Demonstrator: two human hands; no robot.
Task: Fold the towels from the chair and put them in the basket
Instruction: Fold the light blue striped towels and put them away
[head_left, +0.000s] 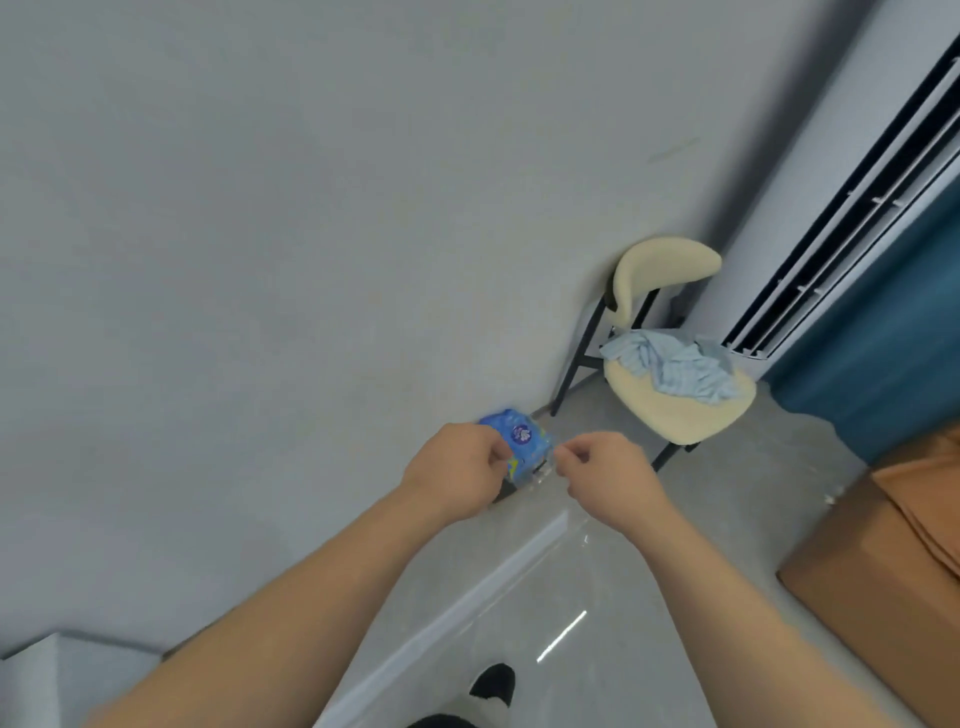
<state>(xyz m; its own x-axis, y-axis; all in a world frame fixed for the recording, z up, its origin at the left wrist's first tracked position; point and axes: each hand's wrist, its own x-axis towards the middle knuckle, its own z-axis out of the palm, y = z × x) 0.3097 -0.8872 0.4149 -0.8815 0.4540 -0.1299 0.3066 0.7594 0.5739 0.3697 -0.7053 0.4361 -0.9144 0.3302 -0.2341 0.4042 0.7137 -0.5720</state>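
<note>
Head view: pale blue towels (675, 366) lie crumpled on the cream chair (680, 410) at three o'clock, against the grey wall (311, 208). Well short of it, left hand (457, 475) and right hand (605, 478) hang curled, fingers pinched narrow, holding nothing I can make out. A blue packet (522, 441) sits just behind them.

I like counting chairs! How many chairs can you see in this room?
1. The chair stands by the wall, with crumpled blue towels on its seat. More could be outside the picture.
</note>
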